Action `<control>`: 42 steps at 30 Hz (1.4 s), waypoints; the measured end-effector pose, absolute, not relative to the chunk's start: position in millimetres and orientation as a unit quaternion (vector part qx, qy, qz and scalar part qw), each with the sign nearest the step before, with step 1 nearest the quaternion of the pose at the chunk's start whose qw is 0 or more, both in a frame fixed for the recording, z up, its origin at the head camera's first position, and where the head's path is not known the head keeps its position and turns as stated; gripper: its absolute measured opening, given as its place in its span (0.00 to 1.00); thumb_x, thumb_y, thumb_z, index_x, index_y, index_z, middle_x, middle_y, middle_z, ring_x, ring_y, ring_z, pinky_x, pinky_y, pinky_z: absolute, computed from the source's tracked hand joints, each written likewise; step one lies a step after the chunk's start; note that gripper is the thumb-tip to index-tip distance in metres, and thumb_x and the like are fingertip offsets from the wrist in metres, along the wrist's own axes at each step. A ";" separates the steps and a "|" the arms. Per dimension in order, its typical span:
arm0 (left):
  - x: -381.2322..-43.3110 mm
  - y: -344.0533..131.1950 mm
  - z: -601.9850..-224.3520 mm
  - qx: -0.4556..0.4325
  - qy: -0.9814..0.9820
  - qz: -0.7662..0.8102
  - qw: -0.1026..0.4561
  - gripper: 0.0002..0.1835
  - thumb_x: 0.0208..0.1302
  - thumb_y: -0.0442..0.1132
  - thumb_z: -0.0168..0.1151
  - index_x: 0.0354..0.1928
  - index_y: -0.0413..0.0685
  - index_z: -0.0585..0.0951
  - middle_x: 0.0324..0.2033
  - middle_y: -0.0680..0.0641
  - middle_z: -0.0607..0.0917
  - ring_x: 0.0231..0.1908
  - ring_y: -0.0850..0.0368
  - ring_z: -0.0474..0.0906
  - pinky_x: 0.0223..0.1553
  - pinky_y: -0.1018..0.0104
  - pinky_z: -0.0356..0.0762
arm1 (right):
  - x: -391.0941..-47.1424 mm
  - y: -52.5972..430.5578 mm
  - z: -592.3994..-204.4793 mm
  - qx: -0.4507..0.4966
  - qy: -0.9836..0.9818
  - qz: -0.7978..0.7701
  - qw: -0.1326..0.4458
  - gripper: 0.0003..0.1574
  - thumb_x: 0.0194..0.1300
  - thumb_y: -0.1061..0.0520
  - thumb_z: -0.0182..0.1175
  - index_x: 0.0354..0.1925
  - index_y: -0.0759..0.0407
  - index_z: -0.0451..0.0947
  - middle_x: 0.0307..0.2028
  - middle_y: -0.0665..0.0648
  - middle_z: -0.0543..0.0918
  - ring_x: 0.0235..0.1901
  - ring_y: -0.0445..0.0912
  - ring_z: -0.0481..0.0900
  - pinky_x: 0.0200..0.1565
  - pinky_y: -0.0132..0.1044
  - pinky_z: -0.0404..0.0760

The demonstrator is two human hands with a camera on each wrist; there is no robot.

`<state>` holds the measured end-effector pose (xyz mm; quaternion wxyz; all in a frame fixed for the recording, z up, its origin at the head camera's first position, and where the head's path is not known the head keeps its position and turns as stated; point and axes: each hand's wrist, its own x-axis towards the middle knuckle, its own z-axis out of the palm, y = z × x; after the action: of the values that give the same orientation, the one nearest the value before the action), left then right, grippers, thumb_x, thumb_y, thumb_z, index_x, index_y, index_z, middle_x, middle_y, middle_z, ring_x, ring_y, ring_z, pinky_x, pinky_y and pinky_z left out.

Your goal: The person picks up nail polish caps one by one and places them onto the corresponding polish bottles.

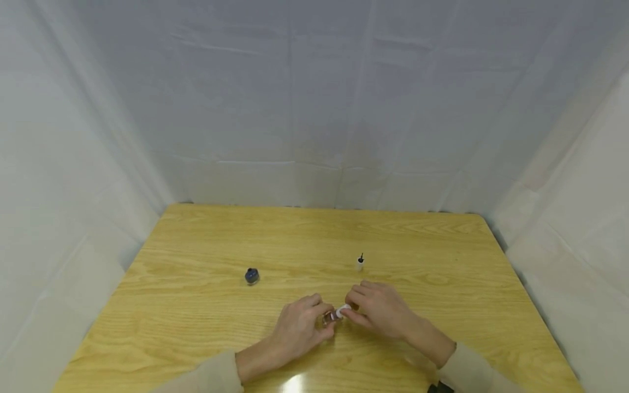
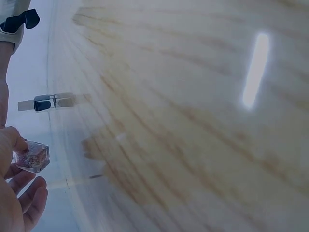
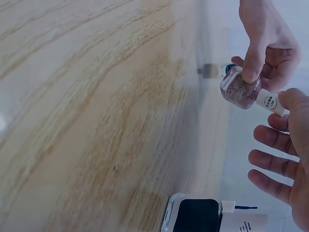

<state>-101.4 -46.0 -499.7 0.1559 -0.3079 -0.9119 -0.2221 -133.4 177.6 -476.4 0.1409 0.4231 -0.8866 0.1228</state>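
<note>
A clear nail polish bottle (image 3: 240,90) with pinkish glitter is gripped between the thumb and fingers of my left hand (image 1: 300,323), a little above the table. Its white cap (image 3: 267,100) sits at the bottle's neck, tilted with it. My right hand (image 1: 380,311) pinches that cap with thumb and index finger, the other fingers spread apart from it in the right wrist view. Beyond the right hand, a second white cap (image 1: 361,265) stands upside down, its dark brush pointing up. An uncapped dark blue bottle (image 1: 252,276) stands to the left.
Another dark bottle (image 3: 197,216) with a white cap (image 3: 245,224) stands near the right hand; the right arm seems to hide it in the head view. The wooden table (image 1: 196,245) is glossy, with white sheets (image 1: 314,109) around its back and sides.
</note>
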 end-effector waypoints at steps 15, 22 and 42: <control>-104.4 -48.3 -498.6 -0.336 -0.907 -0.213 0.138 0.10 0.51 0.46 0.71 0.37 0.58 0.85 0.27 0.61 0.80 0.24 0.74 0.67 0.23 0.89 0.62 | -132.5 184.2 -470.0 0.443 -0.878 0.113 0.145 0.13 0.65 0.37 0.59 0.35 0.42 0.80 0.32 0.39 0.81 0.29 0.32 0.73 0.32 0.24 0.76; -105.3 -50.2 -497.4 -0.349 -0.903 -0.212 0.133 0.09 0.52 0.47 0.71 0.37 0.58 0.86 0.28 0.60 0.81 0.24 0.74 0.67 0.23 0.90 0.61 | -133.9 187.0 -464.6 0.474 -0.865 0.091 0.137 0.11 0.63 0.39 0.61 0.39 0.42 0.80 0.34 0.40 0.81 0.31 0.33 0.74 0.33 0.25 0.76; -104.1 -51.3 -498.6 -0.357 -0.899 -0.218 0.132 0.11 0.51 0.46 0.71 0.38 0.57 0.86 0.29 0.59 0.82 0.24 0.72 0.70 0.23 0.91 0.62 | -133.3 185.8 -461.9 0.507 -0.848 0.054 0.144 0.11 0.64 0.41 0.61 0.42 0.42 0.80 0.36 0.40 0.82 0.33 0.34 0.77 0.37 0.30 0.81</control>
<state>-104.1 -51.3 -498.6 0.1323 -0.3566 -0.8988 -0.2179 -133.3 185.8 -461.9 0.1438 0.5067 -0.8483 0.0541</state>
